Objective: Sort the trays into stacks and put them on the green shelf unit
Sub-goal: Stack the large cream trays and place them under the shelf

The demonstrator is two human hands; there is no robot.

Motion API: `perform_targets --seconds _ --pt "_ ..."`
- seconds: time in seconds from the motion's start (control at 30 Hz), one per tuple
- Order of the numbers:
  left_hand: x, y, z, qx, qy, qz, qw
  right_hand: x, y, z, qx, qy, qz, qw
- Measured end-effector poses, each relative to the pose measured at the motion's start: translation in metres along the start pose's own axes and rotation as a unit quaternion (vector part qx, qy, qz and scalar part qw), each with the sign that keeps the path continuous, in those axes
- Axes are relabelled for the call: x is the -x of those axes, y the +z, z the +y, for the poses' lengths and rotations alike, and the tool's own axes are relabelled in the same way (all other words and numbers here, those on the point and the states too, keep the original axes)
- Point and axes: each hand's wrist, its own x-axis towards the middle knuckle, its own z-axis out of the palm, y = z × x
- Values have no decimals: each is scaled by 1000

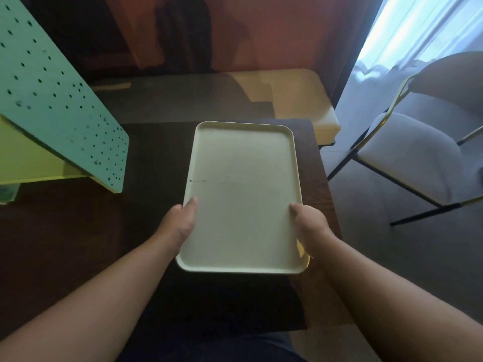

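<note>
Left hand (183,222) and right hand (309,226) are gripping the long sides of one cream tray (243,197), thumbs over its rim, fingers hidden beneath, holding it above the dark counter (78,244). Green shelf unit (60,100) is standing left, nothing visibly shelved; stacking looks barely begun.

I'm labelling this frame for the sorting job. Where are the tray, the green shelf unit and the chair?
tray (243,194): head view, bare middle of its flat base.
green shelf unit (60,100): head view, perforated teal side panel.
chair (407,152): head view, grey seat cushion.
</note>
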Motion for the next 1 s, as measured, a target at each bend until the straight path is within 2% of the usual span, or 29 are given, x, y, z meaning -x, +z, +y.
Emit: perform_targets --seconds 0.17,0.3,0.4,0.57,0.67,0.8,0.87,1.0 --pt "39 -60 36 14 54 -19 998 46 4 -42 -66 -60 -52 995" --pt "62 -117 53 -27 106 -59 992 91 13 -68 -133 -54 -138 980" --pt "83 -159 58 -47 147 -82 985 130 24 -79 -176 -99 -197 959" --pt "121 -222 49 -70 195 -90 974 195 42 -92 -246 -161 -249 923" --pt "136 -262 31 -98 221 -79 967 228 62 -91 -225 -176 -271 919" --pt "155 -323 3 -173 230 -64 956 263 91 -89 -140 -149 -265 942" --pt "164 -341 -12 -171 227 -65 957 274 103 -83 -77 -159 -249 952" --pt "174 -350 -49 -142 200 -42 969 292 113 -73 -13 -88 -294 952"
